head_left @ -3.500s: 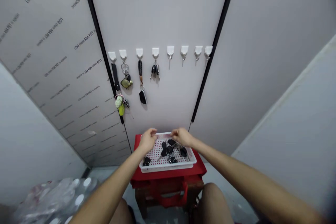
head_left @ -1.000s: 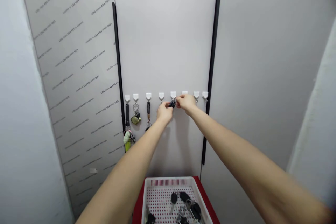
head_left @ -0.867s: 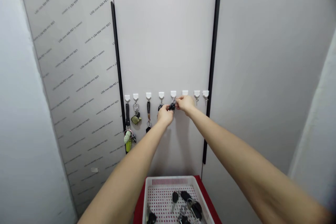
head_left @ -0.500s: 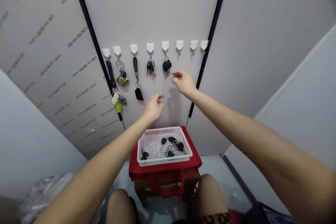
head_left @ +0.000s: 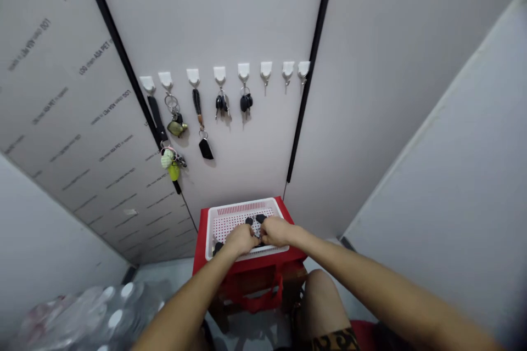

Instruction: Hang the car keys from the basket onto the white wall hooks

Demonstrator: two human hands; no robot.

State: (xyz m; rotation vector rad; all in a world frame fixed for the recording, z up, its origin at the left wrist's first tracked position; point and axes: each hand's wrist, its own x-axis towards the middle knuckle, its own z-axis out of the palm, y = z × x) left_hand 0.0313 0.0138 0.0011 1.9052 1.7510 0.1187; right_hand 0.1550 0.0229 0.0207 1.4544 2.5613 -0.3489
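Both my hands are down inside a white perforated plastic basket (head_left: 211,225), close together over black-headed keys. My left hand (head_left: 241,239) has its fingers curled in on keys at the middle of the basket. My right hand (head_left: 275,231) meets it from the right, its fingertips closed on keys that it partly hides. Just beyond the fingers a black key head (head_left: 249,221) and another key (head_left: 261,218) show. In the basket's near left corner lies one more black key (head_left: 217,248).
The basket stands on a red-covered stool (head_left: 201,247). White hooks line the wall, one of them a bare hook (head_left: 265,70). From others hang a black strap with charms (head_left: 157,118), a green-charm key ring (head_left: 177,127), a black fob (head_left: 206,149) and key bunches (head_left: 246,103). Wrapped bottles (head_left: 119,318) stand lower left.
Both hands have dropped from in front of the wall into the basket and closed among the keys. The view has shifted slightly; the hanging keys stay on their hooks.
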